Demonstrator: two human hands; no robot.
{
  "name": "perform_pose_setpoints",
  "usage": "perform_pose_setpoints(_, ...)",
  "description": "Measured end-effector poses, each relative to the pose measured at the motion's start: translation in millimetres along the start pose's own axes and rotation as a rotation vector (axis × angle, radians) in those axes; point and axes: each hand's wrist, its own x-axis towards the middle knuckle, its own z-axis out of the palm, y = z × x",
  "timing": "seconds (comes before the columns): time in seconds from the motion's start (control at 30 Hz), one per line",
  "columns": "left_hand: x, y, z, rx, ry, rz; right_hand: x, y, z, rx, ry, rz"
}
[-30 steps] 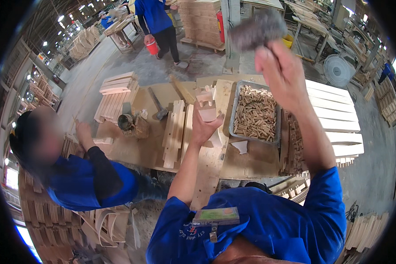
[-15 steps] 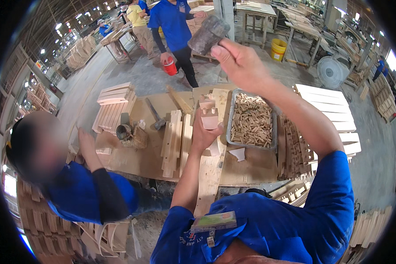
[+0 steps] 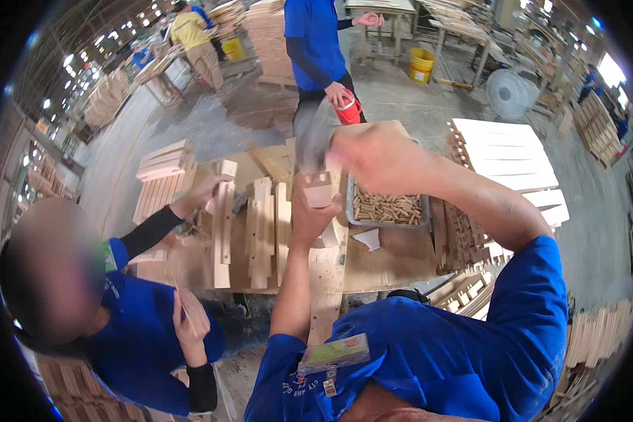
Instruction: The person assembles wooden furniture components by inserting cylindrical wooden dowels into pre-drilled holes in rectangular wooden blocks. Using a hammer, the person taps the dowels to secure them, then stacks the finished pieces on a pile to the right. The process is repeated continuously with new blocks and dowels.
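My left hand (image 3: 309, 219) is wrapped round a pale wooden block (image 3: 318, 193), which stands upright over a long board (image 3: 326, 271) on the bench. My right hand (image 3: 387, 160) grips a dark mallet (image 3: 312, 144), smeared by motion, with its head just above the far end of the block. The mallet hides the top of the block, so I cannot tell whether they touch. Right of my left hand, a grey tray (image 3: 426, 224) holds many short wooden dowels (image 3: 385, 209), partly covered by my right forearm.
At left a co-worker's hand (image 3: 202, 193) holds wooden pieces (image 3: 223, 225). More wooden pieces (image 3: 261, 235) lie between us. Stacked wooden parts (image 3: 499, 158) stand at right, and a white scrap (image 3: 368, 240) lies below the tray. Across the bench a person carries a red container (image 3: 348, 110).
My right hand has swung the mallet down toward the block. The co-worker at left has reached in and now holds wooden pieces. The person across the bench appears farther right.
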Motion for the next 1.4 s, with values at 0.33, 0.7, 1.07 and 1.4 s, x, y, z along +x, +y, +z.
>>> perform_pose_setpoints(0.33, -11, -4, -11, 0.073, 0.144, 0.065, 7, -20, -8, 0.252, 0.204, 0.118)
perform_pose_setpoints(0.7, -32, -41, -22, -0.027, 0.062, -0.282, -80, 6, 98, 0.618, 0.23, 0.433)
perform_pose_setpoints(1.07, -67, -69, 7, -0.057, 0.073, -0.338, -228, 54, 282, 0.344, -0.021, 1.039)
perform_pose_setpoints(1.4, -58, -48, 2, -0.031, 0.034, -0.325, -223, 56, 291, 0.497, -0.214, 0.735)
